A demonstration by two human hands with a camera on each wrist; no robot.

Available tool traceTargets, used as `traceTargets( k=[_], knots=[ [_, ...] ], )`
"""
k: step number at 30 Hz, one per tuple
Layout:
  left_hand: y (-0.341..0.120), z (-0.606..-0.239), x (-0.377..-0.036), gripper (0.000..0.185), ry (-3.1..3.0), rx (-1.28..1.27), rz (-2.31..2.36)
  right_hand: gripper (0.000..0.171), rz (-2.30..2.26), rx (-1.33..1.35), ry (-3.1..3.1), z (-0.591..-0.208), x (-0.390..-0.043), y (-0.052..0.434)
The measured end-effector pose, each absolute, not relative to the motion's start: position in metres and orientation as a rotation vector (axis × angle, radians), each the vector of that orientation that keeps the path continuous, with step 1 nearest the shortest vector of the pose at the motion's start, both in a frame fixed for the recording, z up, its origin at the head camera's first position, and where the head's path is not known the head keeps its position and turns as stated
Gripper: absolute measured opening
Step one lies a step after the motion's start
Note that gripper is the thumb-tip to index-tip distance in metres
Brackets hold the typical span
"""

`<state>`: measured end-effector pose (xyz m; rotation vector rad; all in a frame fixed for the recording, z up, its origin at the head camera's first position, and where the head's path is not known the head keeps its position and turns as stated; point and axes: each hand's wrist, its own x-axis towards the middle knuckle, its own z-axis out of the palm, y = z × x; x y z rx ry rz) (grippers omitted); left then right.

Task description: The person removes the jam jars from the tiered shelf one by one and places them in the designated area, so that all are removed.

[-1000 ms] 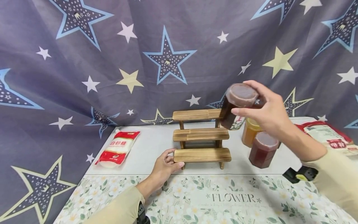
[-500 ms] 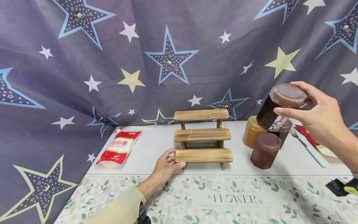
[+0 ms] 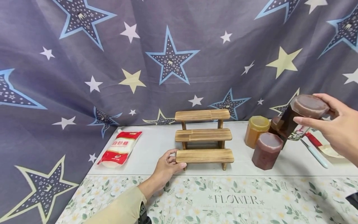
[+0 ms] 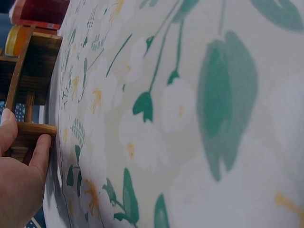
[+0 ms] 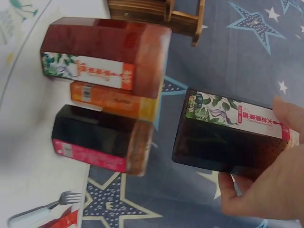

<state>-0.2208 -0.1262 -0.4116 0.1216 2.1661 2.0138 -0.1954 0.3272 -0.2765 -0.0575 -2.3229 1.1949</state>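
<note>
My right hand [image 3: 338,124] holds a dark jam jar [image 5: 223,137] by its lid end, thumb on one side and fingers on the other. The jar is tilted in the air, its floral label showing in the right wrist view. Below and left of it stand a red jam jar [image 3: 267,152], a yellow jar [image 3: 254,133] and a second dark jar [image 5: 95,135], partly hidden in the head view. At the table's middle, my left hand [image 3: 165,166] grips the left end of the lowest step of a wooden three-step stand [image 3: 204,155]. Its steps are bare.
A red and white sugar bag [image 3: 120,146] lies at the left. On the right are a fork [image 5: 45,209] with a pale blue handle and a red package [image 3: 314,140], partly behind my right hand. A starry curtain [image 3: 112,62] hangs behind the table.
My right hand has carried the dark jar from beside the stand's top step to the right and lower, past the other jars. The left hand stays on the stand.
</note>
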Motion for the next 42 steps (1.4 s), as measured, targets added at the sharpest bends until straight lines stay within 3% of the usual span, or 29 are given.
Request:
traceTargets(
  k=[22,31,42],
  knots=[
    [-0.123,-0.415,-0.224,0.070,2.156,0.113,2.026,0.084,1.166,-0.224,-2.495,-0.352,-0.186,0.353],
    [-0.123,-0.413,-0.222,0.071,2.163,0.103,2.029,0.104,1.074,-0.236,-2.651,-0.368,-0.184,0.349],
    [-0.124,-0.412,-0.220,0.072,2.171,0.109,2.031,0.103,1.129,-0.223,-2.614,-0.378,-0.181,0.344]
  ],
)
